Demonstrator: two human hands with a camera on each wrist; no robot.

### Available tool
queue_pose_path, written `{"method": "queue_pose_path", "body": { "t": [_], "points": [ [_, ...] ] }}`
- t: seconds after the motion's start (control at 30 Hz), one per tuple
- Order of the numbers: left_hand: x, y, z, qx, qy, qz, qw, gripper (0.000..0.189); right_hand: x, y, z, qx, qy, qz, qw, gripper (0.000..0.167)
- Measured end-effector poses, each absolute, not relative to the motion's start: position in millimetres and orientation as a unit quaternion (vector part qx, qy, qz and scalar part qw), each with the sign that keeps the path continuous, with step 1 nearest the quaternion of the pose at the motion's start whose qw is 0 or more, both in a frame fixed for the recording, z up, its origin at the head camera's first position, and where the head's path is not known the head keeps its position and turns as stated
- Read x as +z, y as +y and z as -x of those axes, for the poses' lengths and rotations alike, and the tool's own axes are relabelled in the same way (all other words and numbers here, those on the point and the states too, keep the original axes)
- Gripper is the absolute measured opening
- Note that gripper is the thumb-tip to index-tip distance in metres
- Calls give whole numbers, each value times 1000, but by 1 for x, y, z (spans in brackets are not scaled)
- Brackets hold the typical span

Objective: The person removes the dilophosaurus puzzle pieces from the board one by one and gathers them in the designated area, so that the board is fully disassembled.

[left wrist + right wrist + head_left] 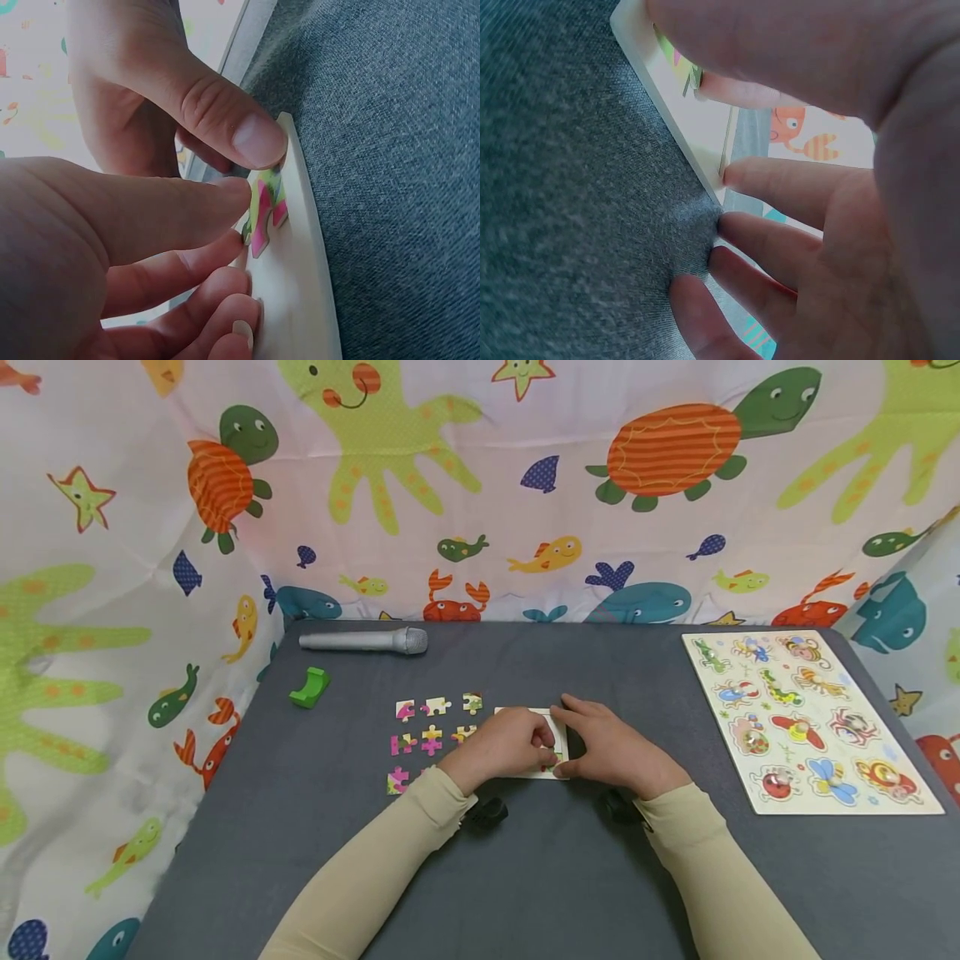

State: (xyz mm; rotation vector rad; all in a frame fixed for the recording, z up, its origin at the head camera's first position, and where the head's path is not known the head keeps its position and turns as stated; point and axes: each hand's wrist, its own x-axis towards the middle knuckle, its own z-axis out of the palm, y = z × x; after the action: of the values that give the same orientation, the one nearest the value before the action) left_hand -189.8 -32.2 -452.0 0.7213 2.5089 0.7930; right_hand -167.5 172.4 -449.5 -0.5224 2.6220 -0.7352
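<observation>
A shallow white puzzle tray (534, 774) lies on the table under both hands. My left hand (495, 745) is over its middle and pinches a small pink and green jigsaw piece (262, 217) between thumb and index finger, near the tray's near right corner. The left hand's other fingers are curled over the tray. At the tray's right end is my right hand (611, 747). Its thumb presses on the near corner, by the piece, while the extended fingers touch the right and far edges. The hands hide much of the tray's inside.
Left of the tray, several loose jigsaw pieces (431, 747) lie in rough rows. A grey microphone (360, 642) and a green curved block (309, 688) are at the far left. A large insect puzzle board (813, 718) lies on the right. A patterned curtain (465, 468) hangs behind the table.
</observation>
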Motion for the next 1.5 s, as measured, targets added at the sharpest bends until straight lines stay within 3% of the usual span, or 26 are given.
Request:
{"method": "queue_pose_path", "body": {
  "t": [0.73, 1.5],
  "points": [
    [-451, -32, 188, 300, 898, -259, 189, 5, -450, 173, 167, -253, 931, 183, 187, 90],
    [-452, -33, 190, 303, 898, -267, 174, 11, -452, 173, 169, -253, 931, 184, 186, 89]
  ]
}}
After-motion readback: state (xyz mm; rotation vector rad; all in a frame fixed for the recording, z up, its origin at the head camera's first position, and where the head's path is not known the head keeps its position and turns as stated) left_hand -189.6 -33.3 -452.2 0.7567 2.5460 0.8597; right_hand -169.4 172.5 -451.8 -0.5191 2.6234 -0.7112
